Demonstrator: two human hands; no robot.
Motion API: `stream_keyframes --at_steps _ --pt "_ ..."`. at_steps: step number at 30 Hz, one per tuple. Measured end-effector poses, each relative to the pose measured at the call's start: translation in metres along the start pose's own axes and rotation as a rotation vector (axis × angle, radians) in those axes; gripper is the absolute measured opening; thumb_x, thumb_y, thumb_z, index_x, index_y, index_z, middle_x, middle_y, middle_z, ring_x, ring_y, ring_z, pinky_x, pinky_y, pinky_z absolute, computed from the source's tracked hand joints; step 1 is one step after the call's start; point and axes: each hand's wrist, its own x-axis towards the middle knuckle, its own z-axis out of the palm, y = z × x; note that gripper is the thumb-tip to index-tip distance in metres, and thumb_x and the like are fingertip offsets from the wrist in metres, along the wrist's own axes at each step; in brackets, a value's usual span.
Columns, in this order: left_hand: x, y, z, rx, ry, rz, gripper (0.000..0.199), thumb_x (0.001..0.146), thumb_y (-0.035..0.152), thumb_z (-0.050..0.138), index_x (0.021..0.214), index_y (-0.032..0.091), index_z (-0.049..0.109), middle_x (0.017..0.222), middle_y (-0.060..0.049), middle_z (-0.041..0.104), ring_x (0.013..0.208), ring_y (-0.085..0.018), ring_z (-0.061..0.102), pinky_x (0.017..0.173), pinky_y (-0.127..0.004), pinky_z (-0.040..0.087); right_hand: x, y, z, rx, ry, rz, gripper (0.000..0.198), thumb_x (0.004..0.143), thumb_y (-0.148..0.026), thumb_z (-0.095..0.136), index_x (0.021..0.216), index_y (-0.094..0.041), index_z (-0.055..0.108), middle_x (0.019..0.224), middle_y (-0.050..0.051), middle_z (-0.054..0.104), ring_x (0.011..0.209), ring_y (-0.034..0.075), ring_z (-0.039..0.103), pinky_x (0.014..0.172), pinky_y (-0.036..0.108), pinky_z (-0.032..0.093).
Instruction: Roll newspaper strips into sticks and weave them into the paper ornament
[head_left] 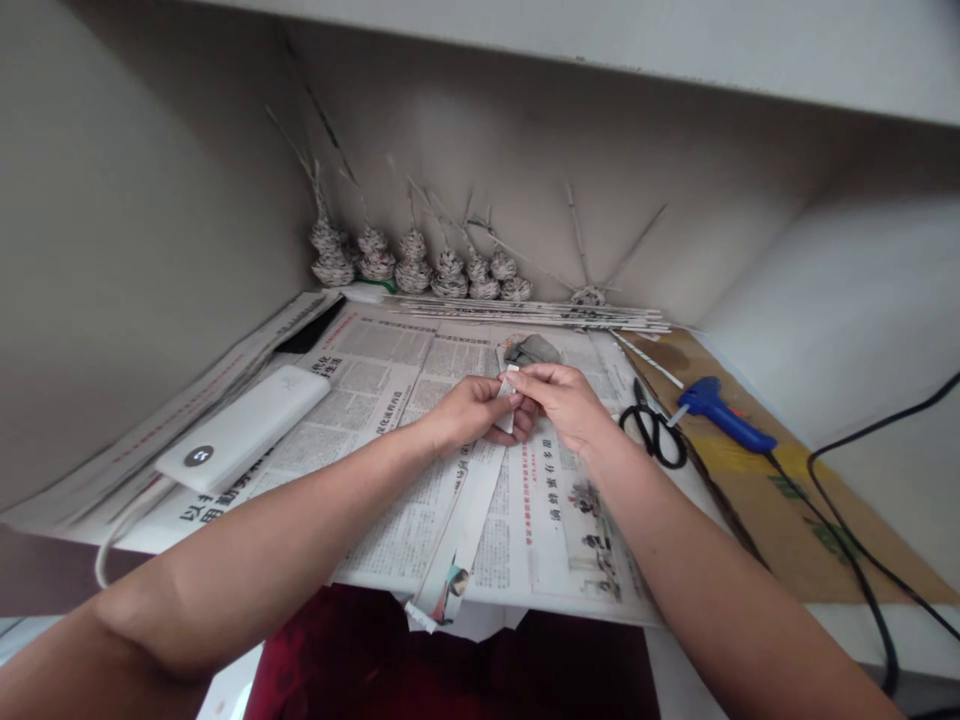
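Observation:
A long strip of newspaper (474, 515) runs from my fingers down toward the near table edge, where its end shows a coloured printed patch. My left hand (480, 408) pinches the upper end of the strip between thumb and fingers. From the other side my right hand (553, 398) grips the same end, its thumb on the white paper. The two hands touch over the middle of the newspaper sheets (390, 390) that cover the table. Just beyond them lies a crumpled grey piece (532, 350) whose kind I cannot make out.
Several woven paper gourds (450, 275) stand along the back wall. Thin rolled paper sticks (525, 312) lie before them. At right are black-handled scissors (652, 432) and a blue glue gun (724, 412) with its cord on cardboard (817, 500). A white power bank (251, 425) lies left.

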Motion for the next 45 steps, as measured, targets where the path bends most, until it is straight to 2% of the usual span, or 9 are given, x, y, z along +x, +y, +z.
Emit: stream_keyframes --at_steps 9,14,20,25,32,37,42,45 --pt "-0.001 0.002 0.002 0.136 0.007 -0.006 0.034 0.077 0.044 0.063 0.081 0.011 0.063 0.077 -0.008 0.066 0.073 -0.014 0.063 0.065 -0.027 0.054 0.001 0.005 0.003 0.024 0.066 0.03 0.029 0.065 -0.039 0.075 0.063 -0.017 0.056 0.04 -0.005 0.051 0.03 0.013 0.048 0.027 0.024 0.04" --pt "0.0 0.003 0.002 0.087 -0.02 -0.032 0.034 0.08 0.043 0.059 0.082 0.01 0.063 0.079 -0.009 0.066 0.072 -0.014 0.064 0.065 -0.028 0.054 0.002 0.006 0.004 0.048 0.067 -0.012 0.034 0.064 -0.039 0.076 0.058 -0.018 0.05 0.04 -0.005 0.05 0.028 0.012 0.047 0.026 0.023 0.037" --pt "0.0 0.004 0.001 0.003 -0.039 -0.033 0.035 0.079 0.043 0.061 0.083 0.008 0.063 0.079 -0.009 0.066 0.071 -0.015 0.065 0.067 -0.03 0.054 -0.001 -0.001 0.002 0.009 -0.048 0.021 0.029 0.067 -0.04 0.074 0.077 -0.017 0.06 0.046 -0.006 0.053 0.033 0.01 0.049 0.031 0.022 0.04" --pt "0.001 0.001 0.001 0.01 -0.053 -0.059 0.034 0.078 0.043 0.062 0.088 0.01 0.063 0.08 -0.008 0.066 0.072 -0.014 0.065 0.066 -0.029 0.054 -0.001 0.001 0.0 -0.003 -0.014 0.027 0.028 0.067 -0.04 0.073 0.069 -0.016 0.057 0.043 -0.005 0.052 0.03 0.011 0.049 0.028 0.022 0.039" --pt "-0.001 0.002 0.003 0.078 -0.083 -0.071 0.032 0.08 0.041 0.061 0.088 0.01 0.064 0.082 -0.009 0.067 0.078 -0.015 0.065 0.068 -0.027 0.054 0.001 0.006 0.001 0.021 0.003 0.064 0.03 0.066 -0.041 0.074 0.069 -0.018 0.055 0.039 -0.005 0.052 0.027 0.013 0.048 0.025 0.023 0.039" --pt "0.0 0.001 0.0 0.016 -0.151 -0.103 0.031 0.083 0.038 0.058 0.088 0.009 0.064 0.088 -0.012 0.067 0.076 -0.016 0.066 0.069 -0.03 0.055 -0.001 0.003 0.004 0.048 0.02 0.081 0.034 0.065 -0.042 0.075 0.066 -0.019 0.049 0.037 -0.007 0.049 0.022 0.011 0.041 0.023 0.022 0.036" --pt "0.001 -0.001 -0.004 -0.057 -0.162 -0.074 0.031 0.082 0.038 0.059 0.092 0.009 0.064 0.088 -0.012 0.067 0.077 -0.018 0.066 0.069 -0.031 0.055 -0.004 -0.002 0.0 0.02 -0.096 0.058 0.032 0.068 -0.043 0.072 0.078 -0.018 0.055 0.042 -0.007 0.051 0.029 0.011 0.047 0.029 0.022 0.042" --pt "0.0 0.0 -0.003 -0.063 -0.155 -0.085 0.032 0.082 0.038 0.06 0.095 0.01 0.063 0.087 -0.012 0.067 0.078 -0.018 0.066 0.069 -0.031 0.055 -0.003 -0.003 -0.003 -0.009 -0.095 0.054 0.03 0.069 -0.042 0.072 0.079 -0.017 0.057 0.043 -0.006 0.053 0.03 0.012 0.049 0.029 0.023 0.041"
